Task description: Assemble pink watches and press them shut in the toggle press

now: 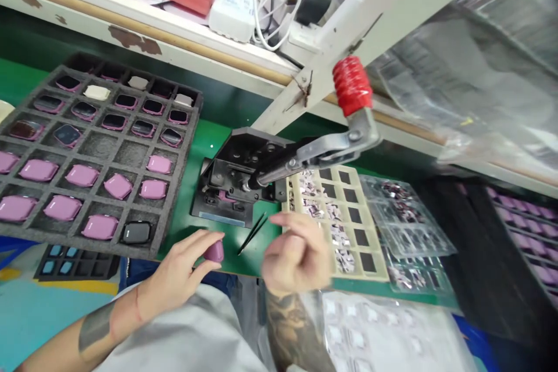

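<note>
My left hand grips a small purple case between thumb and fingers, just in front of the black clamp fixture. Blurred by motion, my right hand hovers by the near left edge of the cream parts tray, its fingers curled; whether it holds anything does not show. Black tweezers lie on the green mat between my hands. The fixture's lever with a red-wrapped handle points up to the right, and a bit of purple shows inside the fixture.
A grey foam tray of purple cases and dark-faced pieces fills the left. Clear plastic trays with small parts lie right of the cream tray. A shelf edge and slanted white post stand behind the fixture.
</note>
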Motion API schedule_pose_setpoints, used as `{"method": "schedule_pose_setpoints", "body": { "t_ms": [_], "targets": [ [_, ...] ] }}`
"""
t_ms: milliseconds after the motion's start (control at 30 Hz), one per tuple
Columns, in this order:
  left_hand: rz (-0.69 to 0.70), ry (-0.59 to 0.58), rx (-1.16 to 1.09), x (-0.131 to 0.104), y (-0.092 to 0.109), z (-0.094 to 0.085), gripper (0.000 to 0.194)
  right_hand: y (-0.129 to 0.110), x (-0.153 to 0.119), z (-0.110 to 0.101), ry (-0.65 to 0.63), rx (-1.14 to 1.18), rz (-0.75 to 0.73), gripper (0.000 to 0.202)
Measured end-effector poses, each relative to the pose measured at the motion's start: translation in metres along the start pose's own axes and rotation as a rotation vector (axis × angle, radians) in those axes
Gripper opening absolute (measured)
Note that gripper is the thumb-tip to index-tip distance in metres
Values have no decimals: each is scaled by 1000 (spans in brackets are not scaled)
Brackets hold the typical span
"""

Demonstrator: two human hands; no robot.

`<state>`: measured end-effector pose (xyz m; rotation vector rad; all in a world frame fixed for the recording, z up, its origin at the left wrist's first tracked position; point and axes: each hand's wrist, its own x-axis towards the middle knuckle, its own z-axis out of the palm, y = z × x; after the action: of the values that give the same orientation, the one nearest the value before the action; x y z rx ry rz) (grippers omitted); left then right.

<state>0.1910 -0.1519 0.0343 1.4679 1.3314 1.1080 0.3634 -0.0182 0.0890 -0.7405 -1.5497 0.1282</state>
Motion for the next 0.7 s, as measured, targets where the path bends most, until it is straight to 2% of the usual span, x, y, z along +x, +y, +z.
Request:
{"method": "schedule_pose_setpoints", "body": {
  "t_ms": [67, 133, 200, 300, 367, 433, 500, 600, 700],
  "targets": [
    [39, -8, 74, -1, -3, -2, 46, 9, -42, -10, -337, -47, 108, 35],
    [69, -17, 141, 0, -4, -2, 49, 20, -67, -9, -616, -113, 93, 45],
    [96, -22, 189, 2, -4, -2, 50, 33, -75, 0, -811, -204, 55, 52],
    [112, 16, 235, 4, -2, 0, 49, 50, -68, 19, -962, -309, 76, 51],
    [117, 63, 282, 6, -2, 2, 47, 55, -63, 24, -955, -291, 120, 42],
    [136, 114, 396, 11, -3, 4, 43, 51, -62, 20, -871, -224, 193, 35],
    [182, 156, 584, 21, -5, 7, 39, 41, -66, 9, -754, -164, 271, 33],
    [262, 158, 839, 47, -7, 13, 41, 26, -74, -15, -602, -128, 335, 42],
    [255, 141, 924, 74, -8, 19, 41, 18, -77, -36, -531, -147, 355, 49]
  ]
}}
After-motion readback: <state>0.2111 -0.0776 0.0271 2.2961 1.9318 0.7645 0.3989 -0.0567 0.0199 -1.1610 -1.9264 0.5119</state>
